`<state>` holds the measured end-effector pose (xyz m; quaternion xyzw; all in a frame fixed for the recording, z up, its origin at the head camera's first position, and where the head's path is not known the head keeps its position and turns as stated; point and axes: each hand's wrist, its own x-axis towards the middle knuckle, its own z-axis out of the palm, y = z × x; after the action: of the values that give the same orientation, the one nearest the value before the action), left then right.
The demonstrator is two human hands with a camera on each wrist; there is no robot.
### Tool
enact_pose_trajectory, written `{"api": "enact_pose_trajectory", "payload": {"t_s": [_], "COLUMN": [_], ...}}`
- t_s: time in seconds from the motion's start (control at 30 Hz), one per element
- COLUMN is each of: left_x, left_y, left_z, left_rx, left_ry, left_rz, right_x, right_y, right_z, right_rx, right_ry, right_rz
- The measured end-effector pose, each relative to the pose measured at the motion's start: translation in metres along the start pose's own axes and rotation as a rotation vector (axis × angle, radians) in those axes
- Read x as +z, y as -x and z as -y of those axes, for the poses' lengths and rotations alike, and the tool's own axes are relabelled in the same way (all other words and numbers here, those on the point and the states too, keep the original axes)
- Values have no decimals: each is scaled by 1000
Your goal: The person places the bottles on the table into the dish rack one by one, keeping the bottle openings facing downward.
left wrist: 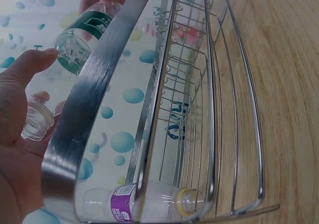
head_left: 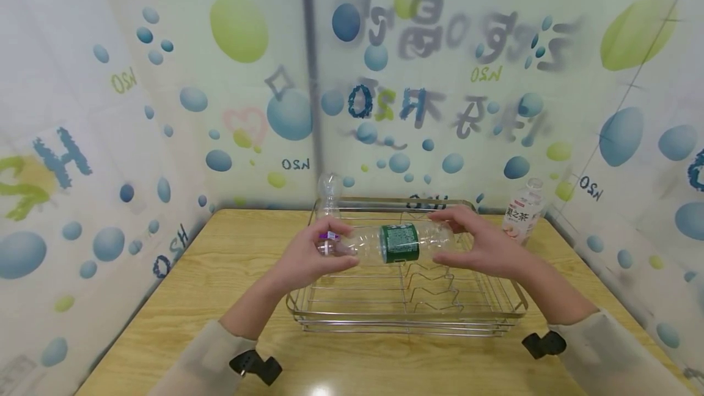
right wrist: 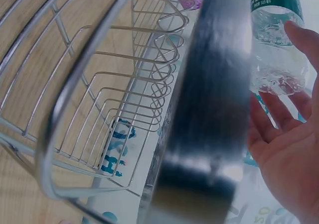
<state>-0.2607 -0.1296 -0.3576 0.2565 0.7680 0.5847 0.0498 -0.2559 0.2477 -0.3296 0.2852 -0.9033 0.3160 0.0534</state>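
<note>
A clear plastic bottle with a green label lies level above a wire dish rack. My left hand holds its neck end, thumb below and fingers above. At the base end, my right hand grips it. The left wrist view shows the uncapped bottle neck near the palm. Behind my left hand, a clear bottle with a purple label stands in the rack's left back part; its mouth with a yellow ring shows low in the left wrist view.
A bottle with a white and pink label stands on the wooden table right of the rack. The rack's flat metal rim crosses the right wrist view. Bent wire dividers rise inside it. Patterned curtains enclose the table.
</note>
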Motion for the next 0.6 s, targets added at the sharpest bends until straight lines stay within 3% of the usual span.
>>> {"api": "enact_pose_trajectory", "payload": {"t_s": [0.17, 0.4, 0.6], "left_x": [0, 6, 15], "left_y": [0, 1, -5], "left_z": [3, 5, 5], "left_rx": [-7, -72, -43], "left_ry": [-28, -89, -114], "left_rz": [9, 51, 99], "right_x": [-1, -4, -6], "right_y": [1, -1, -7], "right_z": [0, 8, 12], "right_rx": [-3, 15, -21], "right_ry": [-48, -123, -151], "right_rz": [-10, -51, -70]}}
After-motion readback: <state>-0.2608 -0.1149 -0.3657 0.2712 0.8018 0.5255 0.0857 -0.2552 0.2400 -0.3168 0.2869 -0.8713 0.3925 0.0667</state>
